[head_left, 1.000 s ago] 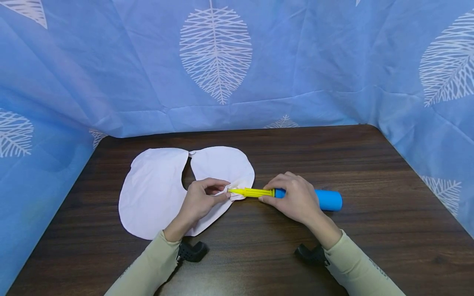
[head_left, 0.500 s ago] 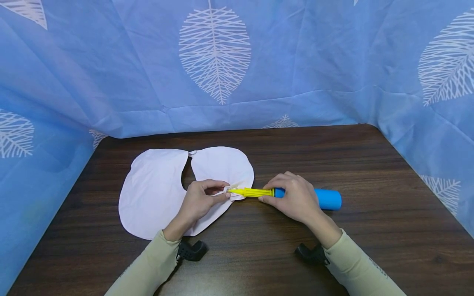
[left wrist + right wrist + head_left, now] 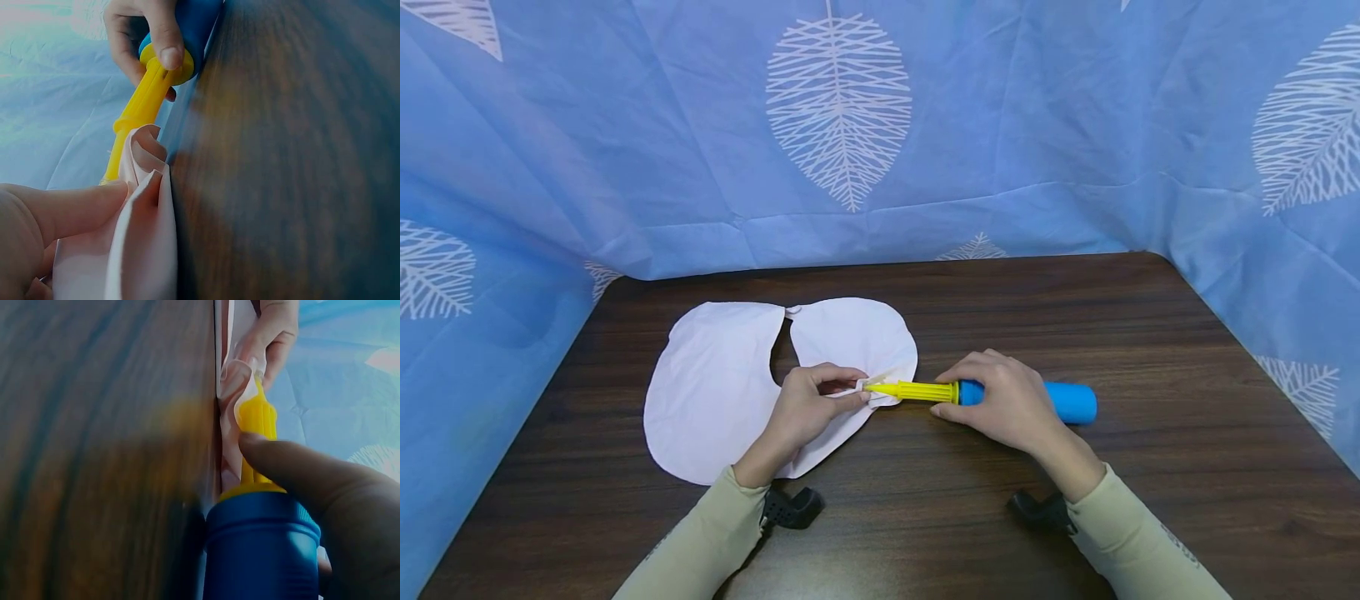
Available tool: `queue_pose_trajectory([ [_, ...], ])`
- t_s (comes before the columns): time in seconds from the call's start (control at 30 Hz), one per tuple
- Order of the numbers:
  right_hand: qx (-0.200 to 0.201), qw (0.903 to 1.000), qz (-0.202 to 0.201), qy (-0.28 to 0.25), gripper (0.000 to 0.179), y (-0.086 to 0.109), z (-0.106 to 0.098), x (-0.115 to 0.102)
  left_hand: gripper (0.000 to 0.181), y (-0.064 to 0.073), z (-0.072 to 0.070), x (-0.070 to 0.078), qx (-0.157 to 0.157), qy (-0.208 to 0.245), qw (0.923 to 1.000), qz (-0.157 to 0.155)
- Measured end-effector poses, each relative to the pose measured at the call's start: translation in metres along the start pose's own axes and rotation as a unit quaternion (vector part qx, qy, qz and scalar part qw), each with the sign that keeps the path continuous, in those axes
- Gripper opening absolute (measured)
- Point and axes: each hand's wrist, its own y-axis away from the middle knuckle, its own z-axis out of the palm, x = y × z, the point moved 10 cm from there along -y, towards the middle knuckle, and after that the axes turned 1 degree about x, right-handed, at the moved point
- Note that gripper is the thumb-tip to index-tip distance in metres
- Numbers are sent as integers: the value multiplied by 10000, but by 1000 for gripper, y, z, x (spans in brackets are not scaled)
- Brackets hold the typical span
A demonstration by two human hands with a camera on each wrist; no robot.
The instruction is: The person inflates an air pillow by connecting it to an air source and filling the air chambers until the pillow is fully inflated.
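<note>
A flat, white, U-shaped inflatable neck pillow (image 3: 703,392) lies limp on the table. My left hand (image 3: 801,410) pinches the bunched material near its right lobe, around the yellow tip of a hand pump. The pump has a blue barrel (image 3: 1075,403) and a ribbed yellow nozzle (image 3: 928,392) that points left. My right hand (image 3: 1011,402) holds the front of the barrel from above. In the right wrist view my thumb (image 3: 269,453) lies against the yellow part. Left fingers and folds hide where the tip meets the pillow, so its depth is unclear.
Dark wood-grain table (image 3: 1210,467) lies under everything. Blue cloth with white leaf prints (image 3: 838,108) hangs behind and at both sides. A black device (image 3: 793,508) is strapped under the left wrist, and another black device (image 3: 1037,510) under the right.
My right hand and wrist have shifted slightly to the right, with the fingers moved a little along the pump. The left hand keeps its pinch in about the same place.
</note>
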Motion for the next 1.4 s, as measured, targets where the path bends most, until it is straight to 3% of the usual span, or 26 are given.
queue_pose_trajectory([
  [0.3, -456, 9989, 8, 53, 65, 5, 0, 10, 21, 1, 0, 2, 45, 15, 10000, 79],
  [0.67, -848, 9952, 407, 262, 72, 15, -10, 39, 22, 2, 0, 2, 77, 85, 9999, 68],
  [1.0, -696, 9943, -30, 804, 67, 11, -21, 38, 21, 0, -7, -3, 312, 63, 9994, -107],
  [1.4, -729, 9943, -113, 770, 61, 11, -21, 37, 22, 0, -7, -4, 351, 84, 9992, -196],
])
